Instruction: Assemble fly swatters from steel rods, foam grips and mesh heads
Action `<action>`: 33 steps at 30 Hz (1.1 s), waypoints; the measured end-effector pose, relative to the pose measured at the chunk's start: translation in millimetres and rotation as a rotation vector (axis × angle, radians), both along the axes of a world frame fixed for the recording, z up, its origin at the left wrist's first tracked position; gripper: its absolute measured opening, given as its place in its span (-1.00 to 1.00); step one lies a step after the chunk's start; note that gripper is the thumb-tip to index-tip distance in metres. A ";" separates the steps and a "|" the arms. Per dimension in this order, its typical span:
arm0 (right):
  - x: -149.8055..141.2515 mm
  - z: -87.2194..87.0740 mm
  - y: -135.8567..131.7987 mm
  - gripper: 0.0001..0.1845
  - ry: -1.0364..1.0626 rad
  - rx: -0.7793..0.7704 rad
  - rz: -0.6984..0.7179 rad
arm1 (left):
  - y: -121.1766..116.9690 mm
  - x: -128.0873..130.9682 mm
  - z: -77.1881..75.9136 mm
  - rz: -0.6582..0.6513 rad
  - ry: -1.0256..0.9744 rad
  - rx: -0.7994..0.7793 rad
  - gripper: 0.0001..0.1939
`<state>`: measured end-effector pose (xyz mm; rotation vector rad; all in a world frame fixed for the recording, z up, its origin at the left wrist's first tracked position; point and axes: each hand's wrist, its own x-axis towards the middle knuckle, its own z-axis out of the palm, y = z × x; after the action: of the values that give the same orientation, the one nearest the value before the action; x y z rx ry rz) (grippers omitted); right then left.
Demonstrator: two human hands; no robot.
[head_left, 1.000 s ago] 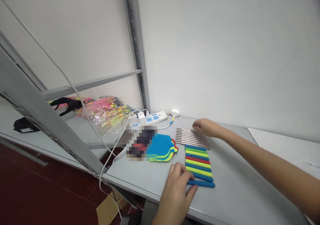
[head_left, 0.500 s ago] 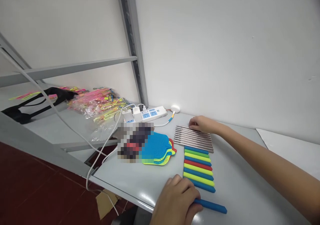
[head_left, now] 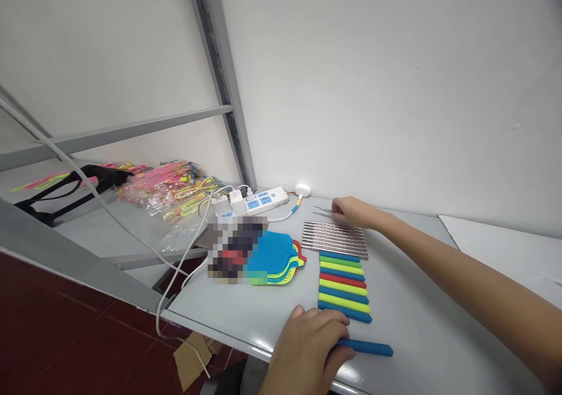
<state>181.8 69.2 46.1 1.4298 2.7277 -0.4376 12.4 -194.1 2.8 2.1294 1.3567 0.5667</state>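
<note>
My left hand is closed round a blue plastic handle, whose pointed end sticks out to the right near the table's front edge. My right hand pinches a thin metal rod, held at the back of the table just behind a row of similar metal rods. In front of that row lie several coloured handles side by side, in blue, green, yellow and red. Stacked to their left are perforated fly swatter heads, blue on top, with yellow and red edges showing below.
A white power strip with plugs and a round white device lie along the wall. White cables hang over the table's left edge. Plastic-bagged colourful items fill the shelf at left, beside a black strap-like object.
My right hand has lifted one metal rod off the back of the row. My left hand keeps its grip on the blue handle. The view has shifted slightly.
</note>
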 end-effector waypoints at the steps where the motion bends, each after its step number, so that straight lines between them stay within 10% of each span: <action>1: 1.9 2.9 -3.2 -0.71 0.015 0.031 -0.024 | -0.2 0.0 0.0 0.006 -0.003 -0.001 -0.93; 12: 59.1 37.4 -80.4 -0.75 0.148 0.219 -0.277 | 1.9 2.9 0.7 0.028 -0.015 0.048 -0.94; 33: 167.7 29.0 -239.9 -0.70 0.372 0.146 -0.510 | 12.3 10.0 2.4 0.112 -0.009 0.107 -0.87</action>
<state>349.5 -170.7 75.1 2.3064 2.6664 -0.5786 22.5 -181.7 5.2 2.1416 1.4776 0.7068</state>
